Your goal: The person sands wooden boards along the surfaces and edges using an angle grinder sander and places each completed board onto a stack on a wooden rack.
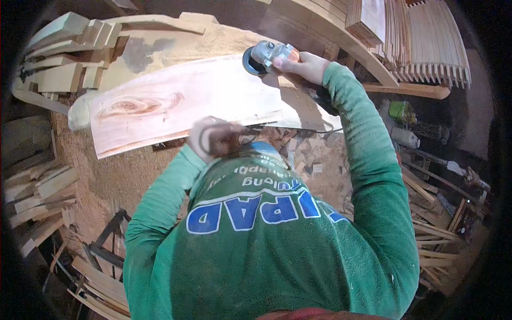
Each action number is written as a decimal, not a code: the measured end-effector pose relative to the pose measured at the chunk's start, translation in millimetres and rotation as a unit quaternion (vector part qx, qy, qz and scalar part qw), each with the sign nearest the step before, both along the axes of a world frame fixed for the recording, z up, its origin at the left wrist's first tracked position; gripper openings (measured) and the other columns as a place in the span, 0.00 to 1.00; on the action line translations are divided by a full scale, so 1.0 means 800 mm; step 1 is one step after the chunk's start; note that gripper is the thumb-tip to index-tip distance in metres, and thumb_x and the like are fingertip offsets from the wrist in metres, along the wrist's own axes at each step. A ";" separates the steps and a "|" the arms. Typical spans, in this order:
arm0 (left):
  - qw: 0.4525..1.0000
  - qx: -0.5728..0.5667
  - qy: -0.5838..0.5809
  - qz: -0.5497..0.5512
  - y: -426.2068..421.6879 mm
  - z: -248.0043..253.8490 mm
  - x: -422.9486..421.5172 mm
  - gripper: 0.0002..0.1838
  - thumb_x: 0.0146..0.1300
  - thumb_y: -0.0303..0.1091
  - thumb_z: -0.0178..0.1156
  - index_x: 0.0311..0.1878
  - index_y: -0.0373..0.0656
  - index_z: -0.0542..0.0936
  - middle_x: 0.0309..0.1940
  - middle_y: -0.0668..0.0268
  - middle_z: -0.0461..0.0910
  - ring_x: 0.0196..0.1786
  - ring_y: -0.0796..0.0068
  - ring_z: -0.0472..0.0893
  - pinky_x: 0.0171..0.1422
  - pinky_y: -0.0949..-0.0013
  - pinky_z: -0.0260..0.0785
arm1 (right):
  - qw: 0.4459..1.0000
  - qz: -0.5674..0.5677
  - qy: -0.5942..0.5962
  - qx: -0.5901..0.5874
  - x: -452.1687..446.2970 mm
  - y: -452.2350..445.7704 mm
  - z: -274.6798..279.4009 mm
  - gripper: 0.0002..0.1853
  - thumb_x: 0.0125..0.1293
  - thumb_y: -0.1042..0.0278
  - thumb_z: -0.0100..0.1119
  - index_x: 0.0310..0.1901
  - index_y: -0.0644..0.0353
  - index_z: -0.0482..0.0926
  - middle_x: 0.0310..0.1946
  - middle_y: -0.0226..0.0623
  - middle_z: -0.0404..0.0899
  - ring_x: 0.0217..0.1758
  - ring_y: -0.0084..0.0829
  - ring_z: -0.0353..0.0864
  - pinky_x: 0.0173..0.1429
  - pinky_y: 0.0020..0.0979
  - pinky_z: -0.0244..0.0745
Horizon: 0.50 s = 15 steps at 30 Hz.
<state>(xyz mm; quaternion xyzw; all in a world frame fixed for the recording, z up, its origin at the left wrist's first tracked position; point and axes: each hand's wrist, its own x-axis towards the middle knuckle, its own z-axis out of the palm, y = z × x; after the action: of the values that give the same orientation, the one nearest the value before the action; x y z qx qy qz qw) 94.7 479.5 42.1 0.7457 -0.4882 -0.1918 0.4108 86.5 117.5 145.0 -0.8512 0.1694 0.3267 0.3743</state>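
Observation:
My right hand (306,68) is wrapped round an angle grinder (273,53) with a grey metal head and an orange body. Its dark round disc (253,61) is at the right part of a wide, pale wooden board (160,104); whether it touches the wood I cannot tell. A swirling brown knot marks the board's left part. Close to the board's near edge, in front of my body, is my left hand (213,137), smeared by motion, its fingers unclear. A dark cord (320,130) runs below the grinder.
Stacked cut wood pieces (66,48) lie at the back left. Curved slatted boards (426,42) stand at the back right. Offcuts (309,152) and sawdust cover the floor. Wood strips (40,192) are piled at left, and a green container (401,112) sits at right.

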 end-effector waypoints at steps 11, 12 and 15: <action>0.902 0.166 -0.252 0.310 -0.011 0.031 0.093 0.24 0.71 0.47 0.61 0.65 0.48 0.82 0.66 0.56 0.79 0.71 0.54 0.76 0.75 0.47 0.64 | 0.977 0.148 -0.067 0.138 -0.078 0.042 0.025 0.41 0.65 0.33 0.69 0.69 0.57 0.77 0.58 0.49 0.85 0.63 0.43 0.84 0.71 0.40 0.74; 0.902 0.174 -0.238 0.315 -0.022 0.019 0.102 0.25 0.72 0.51 0.59 0.67 0.50 0.81 0.66 0.59 0.80 0.73 0.55 0.74 0.79 0.46 0.57 | 0.984 0.160 -0.024 0.070 -0.058 0.033 0.019 0.42 0.64 0.28 0.67 0.66 0.58 0.80 0.56 0.49 0.86 0.61 0.43 0.85 0.69 0.41 0.76; 0.898 0.214 -0.214 0.319 -0.054 0.019 0.107 0.25 0.72 0.51 0.58 0.67 0.51 0.81 0.67 0.59 0.79 0.72 0.56 0.75 0.81 0.46 0.53 | 0.990 0.119 -0.053 0.047 -0.003 0.000 -0.004 0.48 0.59 0.15 0.61 0.56 0.60 0.86 0.50 0.50 0.88 0.52 0.39 0.89 0.58 0.41 0.82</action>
<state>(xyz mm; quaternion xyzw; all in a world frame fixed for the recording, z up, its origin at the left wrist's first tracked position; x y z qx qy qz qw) 180.4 436.3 57.5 0.9544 -0.2479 0.0141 0.1659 84.2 117.3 142.0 -0.8631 0.0316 0.3304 0.3807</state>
